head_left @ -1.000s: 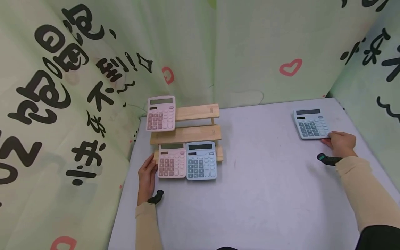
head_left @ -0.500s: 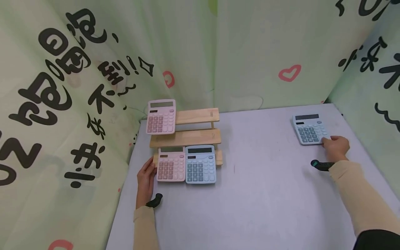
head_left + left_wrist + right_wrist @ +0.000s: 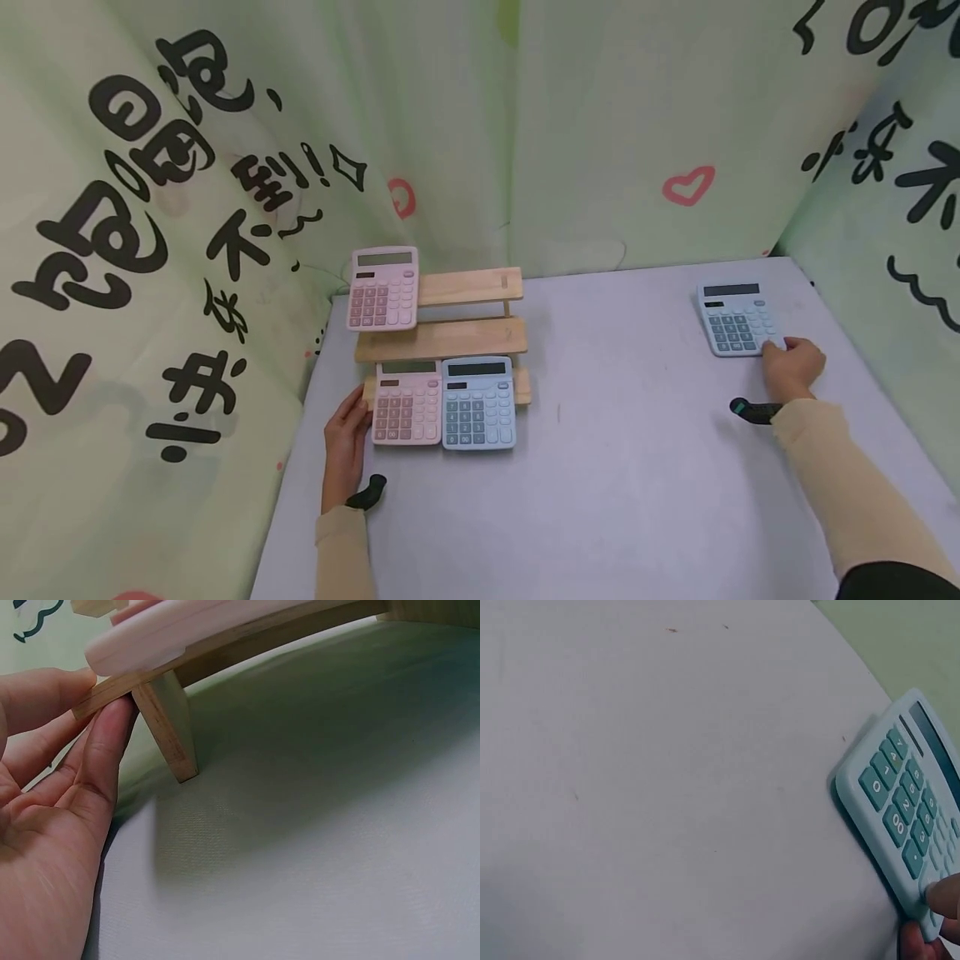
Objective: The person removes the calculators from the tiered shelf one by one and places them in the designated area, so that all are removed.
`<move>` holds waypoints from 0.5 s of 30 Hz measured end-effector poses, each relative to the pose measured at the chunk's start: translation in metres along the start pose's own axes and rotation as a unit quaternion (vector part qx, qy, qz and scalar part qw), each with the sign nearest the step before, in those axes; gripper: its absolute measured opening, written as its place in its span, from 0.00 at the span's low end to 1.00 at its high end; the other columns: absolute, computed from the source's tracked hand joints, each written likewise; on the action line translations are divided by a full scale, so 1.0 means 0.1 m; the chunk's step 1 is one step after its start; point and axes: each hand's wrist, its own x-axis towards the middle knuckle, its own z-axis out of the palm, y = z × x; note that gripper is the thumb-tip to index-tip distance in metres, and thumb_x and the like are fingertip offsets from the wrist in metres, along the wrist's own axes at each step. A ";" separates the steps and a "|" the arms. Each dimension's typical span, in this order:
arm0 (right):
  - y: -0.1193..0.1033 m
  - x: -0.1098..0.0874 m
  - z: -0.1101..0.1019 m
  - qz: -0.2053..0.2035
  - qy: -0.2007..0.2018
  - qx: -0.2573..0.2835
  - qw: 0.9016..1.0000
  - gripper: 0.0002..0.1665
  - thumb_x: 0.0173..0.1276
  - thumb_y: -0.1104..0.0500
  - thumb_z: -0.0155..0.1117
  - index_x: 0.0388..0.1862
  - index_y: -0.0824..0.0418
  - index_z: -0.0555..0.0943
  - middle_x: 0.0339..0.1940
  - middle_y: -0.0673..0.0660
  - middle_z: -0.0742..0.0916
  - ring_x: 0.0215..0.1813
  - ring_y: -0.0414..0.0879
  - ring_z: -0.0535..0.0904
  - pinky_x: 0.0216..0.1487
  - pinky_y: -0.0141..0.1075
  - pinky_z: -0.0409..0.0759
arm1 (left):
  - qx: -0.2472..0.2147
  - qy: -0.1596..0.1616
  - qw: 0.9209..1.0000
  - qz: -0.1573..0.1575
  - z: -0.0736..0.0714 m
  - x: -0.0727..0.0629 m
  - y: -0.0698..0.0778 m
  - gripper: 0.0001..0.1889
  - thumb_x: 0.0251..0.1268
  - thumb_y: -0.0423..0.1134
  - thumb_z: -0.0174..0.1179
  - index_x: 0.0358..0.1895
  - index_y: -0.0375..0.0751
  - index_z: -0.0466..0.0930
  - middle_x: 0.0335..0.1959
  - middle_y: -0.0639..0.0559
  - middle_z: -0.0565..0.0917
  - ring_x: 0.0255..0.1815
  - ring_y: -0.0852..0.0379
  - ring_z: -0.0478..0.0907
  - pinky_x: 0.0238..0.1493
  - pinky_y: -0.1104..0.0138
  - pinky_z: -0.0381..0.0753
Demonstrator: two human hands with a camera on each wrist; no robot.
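Light-blue calculator [image 3: 731, 319]: far right of the table [image 3: 615, 475], near-right corner pinched by your right hand [image 3: 795, 368]. Your left hand [image 3: 345, 442] pinches the lowest left end of the wooden rack [image 3: 442, 339]. Probable step: pickup; next, likely lift level, rackward.

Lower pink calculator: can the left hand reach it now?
Probably yes, once it lets go: the left hand pinches the bottom slat right beside the lower pink calculator, nothing visible between.

A pale green curtain [image 3: 585, 125] with black lettering [image 3: 183, 432] backs the table [image 3: 615, 483].
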 end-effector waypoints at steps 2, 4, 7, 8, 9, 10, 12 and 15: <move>0.01 -0.01 0.01 -0.003 0.006 0.004 1.000 0.37 0.84 0.51 0.39 0.83 0.72 0.53 0.83 0.71 0.55 0.83 0.63 0.54 0.84 0.54 0.59 | 0.009 0.001 1.000 0.004 0.01 0.00 0.00 0.27 0.82 0.40 0.56 0.79 0.42 0.66 0.79 0.48 0.68 0.66 0.62 0.73 0.60 0.78 0.79; 0.03 -0.02 0.03 0.000 0.008 0.010 1.000 0.37 0.84 0.52 0.38 0.83 0.71 0.52 0.83 0.70 0.55 0.83 0.63 0.54 0.84 0.53 0.59 | 0.019 0.002 1.000 0.011 0.01 -0.01 0.00 0.27 0.82 0.40 0.55 0.79 0.42 0.66 0.79 0.48 0.67 0.66 0.62 0.74 0.60 0.78 0.79; 0.07 -0.05 0.06 0.012 0.012 0.029 0.999 0.38 0.83 0.52 0.38 0.84 0.70 0.50 0.84 0.69 0.54 0.83 0.62 0.54 0.84 0.52 0.59 | 0.027 0.002 1.000 0.014 0.00 -0.03 0.00 0.28 0.83 0.40 0.55 0.80 0.42 0.65 0.80 0.47 0.66 0.66 0.63 0.74 0.60 0.78 0.79; 0.08 -0.06 0.07 0.017 0.013 0.035 0.999 0.38 0.83 0.52 0.38 0.84 0.69 0.50 0.84 0.69 0.54 0.83 0.61 0.54 0.84 0.52 0.59 | 0.031 0.003 0.999 0.013 0.00 -0.04 -0.01 0.28 0.83 0.41 0.55 0.80 0.42 0.65 0.80 0.47 0.66 0.66 0.64 0.74 0.60 0.78 0.79; 0.09 -0.08 0.08 0.020 0.017 0.041 0.999 0.38 0.83 0.52 0.38 0.84 0.69 0.50 0.84 0.68 0.54 0.83 0.61 0.54 0.84 0.52 0.59 | 0.033 0.003 0.999 0.011 0.00 -0.05 -0.01 0.28 0.83 0.41 0.55 0.80 0.42 0.64 0.80 0.47 0.66 0.66 0.64 0.74 0.60 0.78 0.79; 0.10 -0.09 0.08 0.023 0.021 0.047 0.998 0.38 0.83 0.53 0.39 0.84 0.69 0.50 0.84 0.68 0.54 0.82 0.61 0.55 0.84 0.51 0.60 | 0.036 0.002 0.999 0.009 -0.01 -0.05 -0.01 0.28 0.83 0.41 0.54 0.80 0.42 0.64 0.80 0.47 0.66 0.66 0.64 0.74 0.60 0.78 0.79; 0.11 -0.11 0.09 0.025 0.031 0.053 0.998 0.38 0.82 0.53 0.39 0.84 0.68 0.51 0.83 0.68 0.56 0.80 0.60 0.56 0.82 0.51 0.62 | 0.038 0.000 0.999 0.005 -0.01 -0.06 -0.01 0.28 0.83 0.41 0.54 0.80 0.43 0.64 0.80 0.48 0.66 0.66 0.64 0.73 0.60 0.79 0.79; 0.09 -0.13 0.08 0.028 0.042 0.061 0.997 0.38 0.81 0.54 0.41 0.84 0.68 0.52 0.80 0.69 0.58 0.76 0.60 0.59 0.79 0.49 0.65 | 0.035 -0.002 0.999 0.003 0.00 -0.05 -0.01 0.28 0.83 0.42 0.55 0.80 0.44 0.64 0.79 0.50 0.66 0.66 0.64 0.73 0.60 0.79 0.79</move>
